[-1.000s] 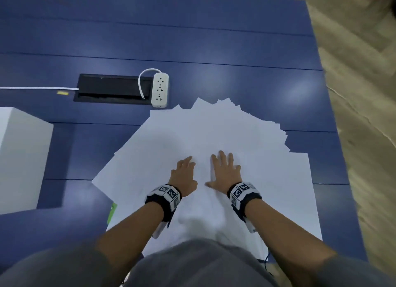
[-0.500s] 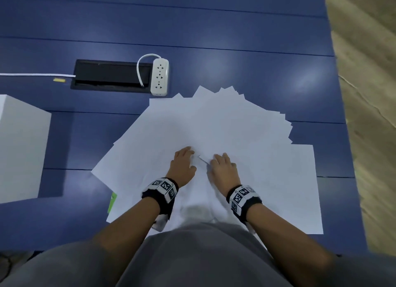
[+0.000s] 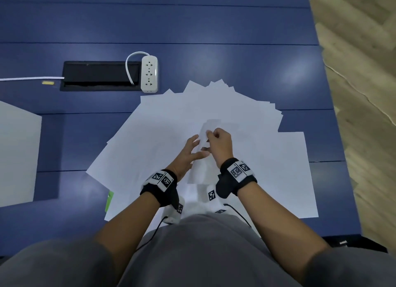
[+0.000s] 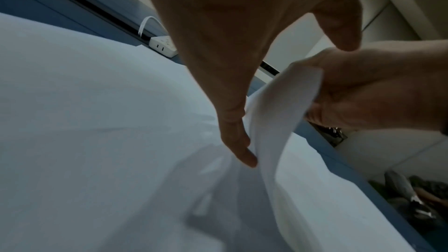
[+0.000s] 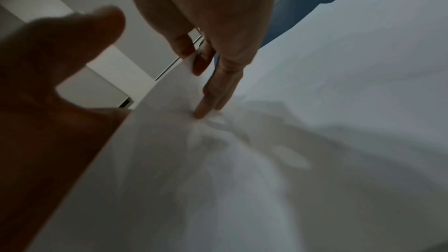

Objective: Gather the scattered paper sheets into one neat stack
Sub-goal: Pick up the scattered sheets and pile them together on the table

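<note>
One sheet's corner (image 3: 207, 130) was pinched and lifted by the right hand (image 3: 219, 144), apparently to separate it, while the fanned sheets (image 3: 162, 132) were pressed onto the bench (image 3: 192, 25) by the flat, spread left hand (image 3: 188, 151).

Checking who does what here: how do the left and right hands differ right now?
The right hand pinches the lifted sheet by its edge; the left hand holds nothing. The right hand's fingers are curled; the left hand's fingers are straight, touching that sheet. Both hover over the fanned paper sheets.
</note>
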`<state>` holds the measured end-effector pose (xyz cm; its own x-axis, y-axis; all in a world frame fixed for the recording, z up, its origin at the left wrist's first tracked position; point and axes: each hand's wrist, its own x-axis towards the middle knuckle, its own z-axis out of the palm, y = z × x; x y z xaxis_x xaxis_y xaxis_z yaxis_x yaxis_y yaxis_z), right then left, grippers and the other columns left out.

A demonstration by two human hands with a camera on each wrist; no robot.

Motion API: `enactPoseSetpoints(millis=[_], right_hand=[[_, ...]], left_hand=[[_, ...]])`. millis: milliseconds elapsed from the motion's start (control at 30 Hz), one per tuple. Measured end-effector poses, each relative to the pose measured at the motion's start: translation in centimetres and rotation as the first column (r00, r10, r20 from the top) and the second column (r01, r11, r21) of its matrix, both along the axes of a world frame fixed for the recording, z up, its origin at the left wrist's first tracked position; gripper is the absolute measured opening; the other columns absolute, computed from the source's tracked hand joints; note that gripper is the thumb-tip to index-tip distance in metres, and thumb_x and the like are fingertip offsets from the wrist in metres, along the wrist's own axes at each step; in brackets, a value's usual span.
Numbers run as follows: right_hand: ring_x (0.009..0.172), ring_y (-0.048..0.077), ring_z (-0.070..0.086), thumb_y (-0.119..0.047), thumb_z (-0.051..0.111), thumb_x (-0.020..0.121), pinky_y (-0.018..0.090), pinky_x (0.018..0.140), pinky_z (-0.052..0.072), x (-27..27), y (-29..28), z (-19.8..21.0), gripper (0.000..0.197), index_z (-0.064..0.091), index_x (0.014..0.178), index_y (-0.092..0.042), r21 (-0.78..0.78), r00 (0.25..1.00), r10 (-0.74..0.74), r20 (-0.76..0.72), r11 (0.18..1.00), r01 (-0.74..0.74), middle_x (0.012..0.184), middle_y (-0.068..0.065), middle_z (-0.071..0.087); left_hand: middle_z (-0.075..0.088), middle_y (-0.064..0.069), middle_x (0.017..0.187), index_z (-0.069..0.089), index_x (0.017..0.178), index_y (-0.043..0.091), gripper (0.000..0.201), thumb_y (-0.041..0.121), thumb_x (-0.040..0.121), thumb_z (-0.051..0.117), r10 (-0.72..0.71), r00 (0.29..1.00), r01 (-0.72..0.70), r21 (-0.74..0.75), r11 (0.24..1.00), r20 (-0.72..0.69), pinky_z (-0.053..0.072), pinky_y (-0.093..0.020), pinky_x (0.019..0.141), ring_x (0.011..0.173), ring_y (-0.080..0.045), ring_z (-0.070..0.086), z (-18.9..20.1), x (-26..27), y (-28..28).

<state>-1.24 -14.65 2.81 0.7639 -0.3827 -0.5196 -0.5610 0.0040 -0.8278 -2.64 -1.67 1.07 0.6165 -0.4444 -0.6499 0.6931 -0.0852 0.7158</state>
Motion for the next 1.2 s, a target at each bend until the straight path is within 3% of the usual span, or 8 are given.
enactPoseSetpoints(millis=[133, 267, 467, 633, 800, 900, 1033, 1200], right_hand=[[0.071, 0.021, 0.055, -0.012, 0.047, 0.095, 0.035, 0.059, 0.058, 0.0, -0.4, 0.3, 0.025, 0.042, 0.071, -0.009, 0.201, 0.984, -0.168, -0.068, 0.963, 0.178, 0.076, 0.010, 0.045], [0.089, 0.030, 0.059, -0.027, 0.046, 0.098, 0.049, 0.069, 0.059, 0.5, -1.5, 0.5, 0.029, 0.057, 0.088, -0.002, 0.499, 0.988, -0.102, -0.119, 0.854, 0.148, 0.094, 0.018, 0.059], [0.115, 0.027, 0.047, -0.021, 0.058, 0.090, 0.034, 0.088, 0.045, 0.2, -5.8, -2.0, 0.028, 0.053, 0.116, -0.013, -0.271, 0.971, 0.159, -0.179, 0.941, -0.204, 0.131, 0.012, 0.044], [0.137, 0.020, 0.020, -0.041, 0.076, 0.076, 0.043, 0.104, 0.028, -1.0, -8.3, -2.3, 0.081, 0.030, 0.142, -0.030, -0.381, 0.926, 0.302, -0.225, 0.848, -0.369, 0.149, -0.003, 0.021], [0.109, 0.015, 0.057, -0.026, 0.083, 0.072, 0.041, 0.106, 0.036, 0.5, -9.0, -1.4, 0.065, 0.052, 0.129, -0.025, -0.238, 0.796, 0.575, -0.188, 0.760, -0.605, 0.122, -0.006, 0.060], [0.087, 0.026, 0.069, -0.005, 0.074, 0.080, 0.047, 0.087, 0.054, 0.7, -8.9, -1.0, 0.022, 0.070, 0.100, -0.011, -0.093, 0.873, 0.479, -0.095, 0.869, -0.487, 0.100, 0.010, 0.072], [0.091, 0.025, 0.069, -0.001, 0.069, 0.082, 0.042, 0.088, 0.055, 0.1, -8.9, -1.9, 0.023, 0.070, 0.103, -0.009, -0.003, 0.974, 0.228, -0.013, 0.974, -0.228, 0.101, 0.008, 0.072], [0.098, 0.031, 0.066, 0.002, 0.063, 0.087, 0.042, 0.088, 0.054, -0.6, -7.9, -3.2, 0.021, 0.065, 0.108, -0.001, 0.185, 0.993, 0.118, -0.011, 0.976, -0.114, 0.107, 0.017, 0.069]], left_hand=[[0.040, 0.007, 0.142, 0.013, 0.144, 0.043, 0.107, 0.030, 0.063, 0.082, -0.167, 0.984, 0.158, 0.128, 0.979, 0.062, 0.043, -0.042, 0.103, 0.123, -0.021, 0.049, -0.5, -0.7, 1.0], [0.062, -0.002, 0.115, 0.046, 0.128, 0.026, 0.066, 0.008, 0.065, 0.056, -0.108, 0.975, 0.061, 0.231, 0.971, 0.194, 0.053, -0.040, 0.088, 0.107, -0.025, 0.060, -0.2, -1.3, 1.2], [0.064, -0.014, 0.106, 0.060, 0.103, 0.026, 0.049, 0.005, 0.060, 0.048, 0.032, 0.990, -0.065, 0.244, 0.968, 0.137, 0.052, -0.044, 0.076, 0.092, -0.029, 0.059, -0.8, -0.9, 3.3], [0.065, -0.012, 0.108, 0.062, 0.107, 0.013, 0.045, 0.003, 0.065, 0.050, -0.050, 0.987, -0.004, 0.335, 0.942, 0.150, 0.051, -0.031, 0.073, 0.096, -0.029, 0.061, -0.4, 0.4, 4.9], [0.068, -0.016, 0.092, 0.069, 0.090, 0.008, 0.041, 0.016, 0.056, 0.047, -0.265, 0.934, 0.129, 0.466, 0.876, 0.240, 0.047, -0.033, 0.073, 0.083, -0.028, 0.062, 0.6, 3.2, 5.7], [0.069, -0.013, 0.097, 0.067, 0.099, 0.013, 0.039, 0.015, 0.061, 0.057, -0.142, 0.941, -0.009, 0.442, 0.897, 0.307, 0.053, -0.038, 0.074, 0.089, -0.032, 0.064, 1.2, 4.6, 5.9], [0.066, -0.012, 0.109, 0.050, 0.124, 0.015, 0.059, 0.010, 0.072, 0.078, 0.323, 0.917, -0.370, 0.194, 0.909, 0.232, 0.058, -0.041, 0.077, 0.098, -0.025, 0.065, 1.1, 4.3, 5.4], [0.069, -0.009, 0.113, 0.055, 0.125, 0.013, 0.050, 0.022, 0.080, 0.075, 0.200, 0.976, -0.211, 0.150, 0.966, 0.085, 0.056, -0.041, 0.083, 0.101, -0.024, 0.067, -0.2, 2.4, 3.8]])
